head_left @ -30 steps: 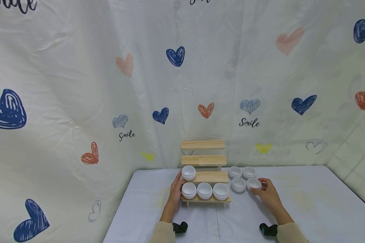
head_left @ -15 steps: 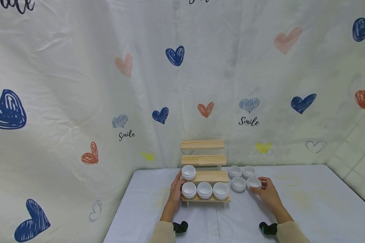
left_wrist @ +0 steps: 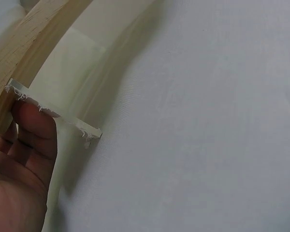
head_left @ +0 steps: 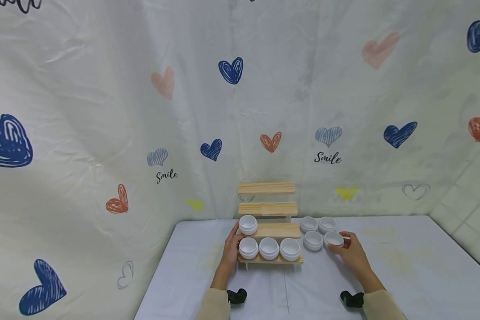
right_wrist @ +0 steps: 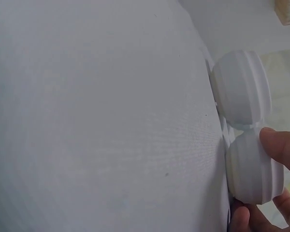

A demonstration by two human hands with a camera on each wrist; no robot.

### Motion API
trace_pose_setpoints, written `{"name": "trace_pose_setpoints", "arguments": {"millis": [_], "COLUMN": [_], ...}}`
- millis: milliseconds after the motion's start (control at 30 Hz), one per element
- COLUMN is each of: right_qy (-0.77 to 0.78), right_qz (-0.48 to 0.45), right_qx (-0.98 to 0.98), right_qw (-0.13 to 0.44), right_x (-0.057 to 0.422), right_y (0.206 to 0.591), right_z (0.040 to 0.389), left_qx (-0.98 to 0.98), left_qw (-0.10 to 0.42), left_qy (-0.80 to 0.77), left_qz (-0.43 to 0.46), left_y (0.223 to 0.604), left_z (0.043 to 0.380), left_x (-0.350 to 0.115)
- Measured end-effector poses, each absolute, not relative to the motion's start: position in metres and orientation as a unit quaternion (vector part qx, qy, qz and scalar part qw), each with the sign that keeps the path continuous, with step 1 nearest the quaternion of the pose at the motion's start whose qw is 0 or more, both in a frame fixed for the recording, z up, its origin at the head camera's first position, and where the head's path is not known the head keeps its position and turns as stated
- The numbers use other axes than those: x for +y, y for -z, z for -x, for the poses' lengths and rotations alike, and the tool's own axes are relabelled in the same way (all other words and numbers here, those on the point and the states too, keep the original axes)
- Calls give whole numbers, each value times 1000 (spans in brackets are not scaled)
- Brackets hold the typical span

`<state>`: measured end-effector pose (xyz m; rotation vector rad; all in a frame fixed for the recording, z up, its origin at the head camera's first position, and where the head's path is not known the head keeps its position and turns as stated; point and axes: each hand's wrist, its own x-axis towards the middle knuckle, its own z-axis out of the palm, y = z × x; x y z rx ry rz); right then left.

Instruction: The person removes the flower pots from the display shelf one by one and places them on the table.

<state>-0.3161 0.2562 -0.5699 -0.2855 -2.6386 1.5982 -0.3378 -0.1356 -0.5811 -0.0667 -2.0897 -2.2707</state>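
Note:
A tiered wooden stand carries several small white bowls: a row of three on the lowest step and one bowl at the left of the step above. My left hand holds the stand by its left side; the left wrist view has fingers against a wooden board and its pale support. To the right of the stand, my right hand grips a white bowl between thumb and fingers. In the right wrist view that bowl sits low beside another bowl.
Behind and left of the gripped bowl stand three more white bowls, grouped close together on the white-covered table. The two upper boards of the stand bear nothing. A curtain printed with hearts hangs behind the table.
The head view has tilted slightly, so the scene sits a little higher in it now. Both hands keep their places on the stand and the bowl.

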Motion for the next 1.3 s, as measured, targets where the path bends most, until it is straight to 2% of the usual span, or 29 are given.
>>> {"name": "trace_pose_setpoints", "arguments": {"millis": [267, 433, 600, 700, 867, 933, 1300], "right_qy": [-517, -535, -564, -569, -576, -584, -599], "right_qz": [96, 100, 136, 165, 200, 199, 104], "right_qx": [-850, -839, -814, -806, -785, -776, -782], "right_qw": [21, 0, -12, 17, 113, 133, 136], "right_x": [255, 255, 253, 247, 230, 222, 181], "right_y": [569, 566, 567, 565, 554, 547, 499], "right_z": [316, 314, 309, 303, 293, 290, 282], "left_qx": [-682, -677, -683, -688, -689, -687, -690], "left_qw": [24, 25, 30, 31, 28, 28, 23], "left_qy": [731, 735, 729, 725, 724, 726, 723], "left_qz": [10, 15, 18, 21, 24, 23, 13], "left_y": [579, 581, 584, 585, 583, 583, 580], "left_z": [337, 338, 338, 337, 335, 335, 338], "left_x": [-135, -135, -135, -135, -134, -134, -137]}}
